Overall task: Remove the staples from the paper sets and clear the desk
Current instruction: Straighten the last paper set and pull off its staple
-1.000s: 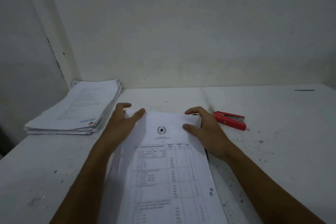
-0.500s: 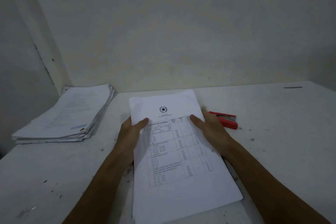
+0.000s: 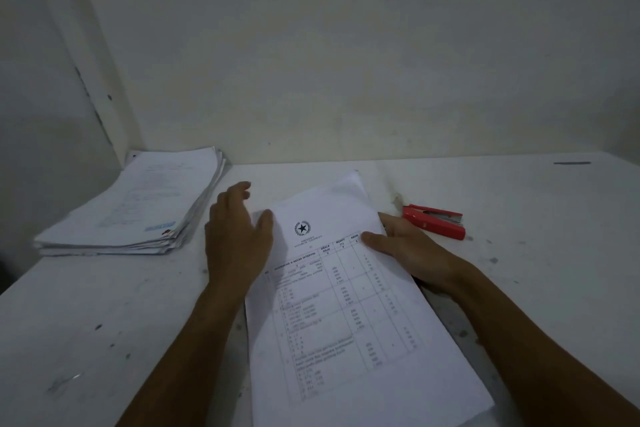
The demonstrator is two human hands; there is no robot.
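Only the head view to go on here, looking down at a scuffed white desk (image 3: 519, 288) pushed up against a plain wall (image 3: 346, 45).

The paper set (image 3: 346, 305) sat in the middle of the desk, tilted so its top end pointed up and to the right. The top sheet had a little star emblem and a printed table on it. The right hand (image 3: 408, 250) was gripping the set at its right edge, thumb lying on top of the page just beside the table header and the rest of the fingers tucked underneath, so a proper pinch. The left hand (image 3: 235, 239) was at the set's left edge with fingers loose and fairly straight, thumb tip touching the upper-left corner of the page. It didn't look like it was gripping anything, more just resting there.

The red staple remover (image 3: 434, 220) lay flat on the desk just past the right hand, not touched by it. Over in the far left corner was a thick stack of papers (image 3: 138, 208), well apart from both hands.
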